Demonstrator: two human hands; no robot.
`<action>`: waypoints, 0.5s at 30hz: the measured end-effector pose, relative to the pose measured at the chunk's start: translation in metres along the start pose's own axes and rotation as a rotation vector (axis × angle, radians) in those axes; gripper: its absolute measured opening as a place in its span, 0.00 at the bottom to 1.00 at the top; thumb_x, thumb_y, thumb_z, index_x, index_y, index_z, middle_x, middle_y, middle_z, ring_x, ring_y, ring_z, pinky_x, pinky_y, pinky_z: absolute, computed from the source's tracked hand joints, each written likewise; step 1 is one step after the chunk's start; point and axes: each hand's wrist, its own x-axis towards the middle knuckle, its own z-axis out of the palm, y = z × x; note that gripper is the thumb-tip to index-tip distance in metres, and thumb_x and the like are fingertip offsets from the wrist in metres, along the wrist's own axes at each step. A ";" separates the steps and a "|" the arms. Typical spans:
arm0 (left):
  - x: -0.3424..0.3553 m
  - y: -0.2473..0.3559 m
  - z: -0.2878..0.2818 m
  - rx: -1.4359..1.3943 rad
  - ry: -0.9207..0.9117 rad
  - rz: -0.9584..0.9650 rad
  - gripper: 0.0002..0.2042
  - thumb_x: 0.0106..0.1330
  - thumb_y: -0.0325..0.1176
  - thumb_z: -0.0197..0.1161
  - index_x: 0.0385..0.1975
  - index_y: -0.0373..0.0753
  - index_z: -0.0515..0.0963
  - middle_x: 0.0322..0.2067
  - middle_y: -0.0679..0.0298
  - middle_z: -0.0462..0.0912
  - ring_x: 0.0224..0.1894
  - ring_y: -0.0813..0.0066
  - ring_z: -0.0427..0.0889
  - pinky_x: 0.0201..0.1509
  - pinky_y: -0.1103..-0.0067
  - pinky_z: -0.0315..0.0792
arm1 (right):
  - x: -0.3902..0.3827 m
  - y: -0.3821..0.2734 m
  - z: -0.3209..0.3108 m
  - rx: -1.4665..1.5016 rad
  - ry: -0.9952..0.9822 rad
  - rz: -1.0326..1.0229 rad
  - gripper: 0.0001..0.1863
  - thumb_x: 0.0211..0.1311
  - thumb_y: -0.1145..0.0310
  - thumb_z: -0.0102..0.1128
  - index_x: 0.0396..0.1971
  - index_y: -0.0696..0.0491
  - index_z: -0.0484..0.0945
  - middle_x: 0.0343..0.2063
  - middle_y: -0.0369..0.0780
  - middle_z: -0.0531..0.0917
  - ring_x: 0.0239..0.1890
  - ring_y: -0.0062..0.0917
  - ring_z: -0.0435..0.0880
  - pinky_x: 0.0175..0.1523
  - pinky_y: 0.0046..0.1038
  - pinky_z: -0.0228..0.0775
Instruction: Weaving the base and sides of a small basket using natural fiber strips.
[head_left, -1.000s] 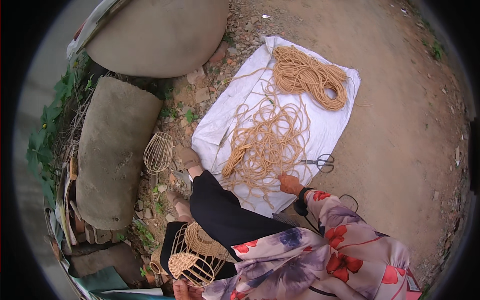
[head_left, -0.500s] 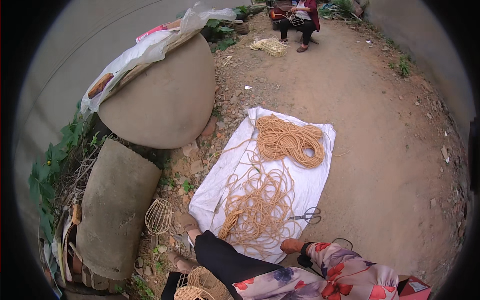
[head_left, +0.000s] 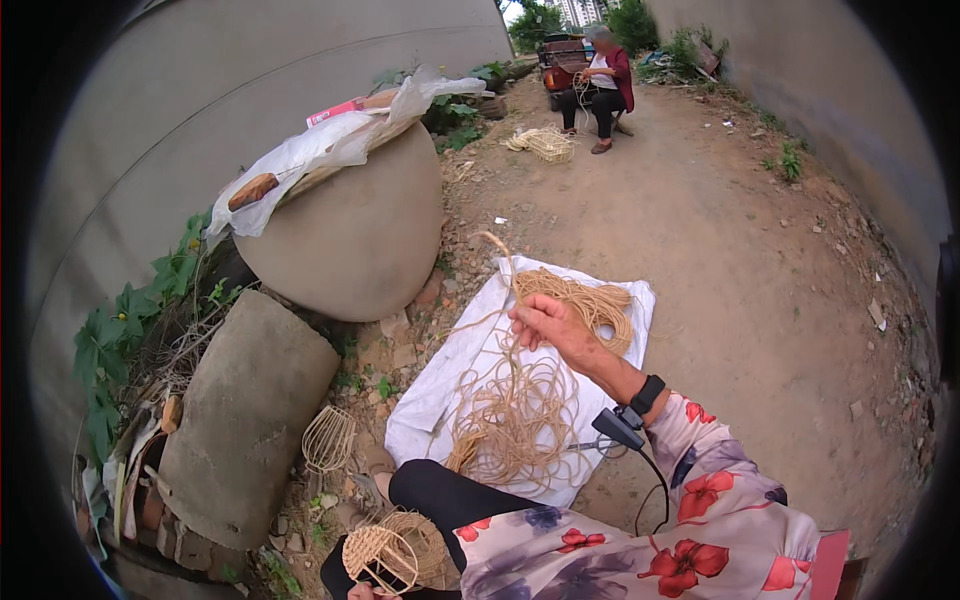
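Note:
Above the white sheet (head_left: pixel 412 418), my right hand (head_left: pixel 550 325) is closed in a pinch on a tan cord (head_left: pixel 512 270). The cord's loose end stands up past my fingers and bends to the left. Below the hand, loose tangled cord (head_left: pixel 520 420) spreads over the sheet, and a coiled bundle of cord (head_left: pixel 600 300) lies behind it. At the lower edge, my left hand (head_left: pixel 368 592) is only partly seen, fingers closed on a partly woven basket (head_left: pixel 380 552) with a round frame. That basket rests by my lap. Scissors (head_left: pixel 585 446) lie on the sheet, partly hidden by the device at my right wrist.
A wire basket frame (head_left: pixel 329 438) stands left of the sheet. Concrete slabs (head_left: pixel 250 430) and a large rounded grey form (head_left: pixel 350 230) line the left side. Farther off, a seated person (head_left: pixel 605 85) handles a frame beside a pale basket (head_left: pixel 550 145). A wall runs along the right.
My right hand has moved from beside the scissors forward over the sheet, and now holds cord. My left hand shows at the lower edge. The view has tilted up.

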 end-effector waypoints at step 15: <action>-0.055 0.088 0.081 0.959 -0.172 1.130 0.13 0.67 0.32 0.62 0.50 0.36 0.79 0.51 0.50 0.80 0.46 0.52 0.81 0.42 0.70 0.78 | -0.101 -0.023 0.186 -0.425 -0.999 -0.079 0.12 0.65 0.61 0.56 0.28 0.54 0.76 0.15 0.43 0.76 0.20 0.38 0.79 0.29 0.38 0.69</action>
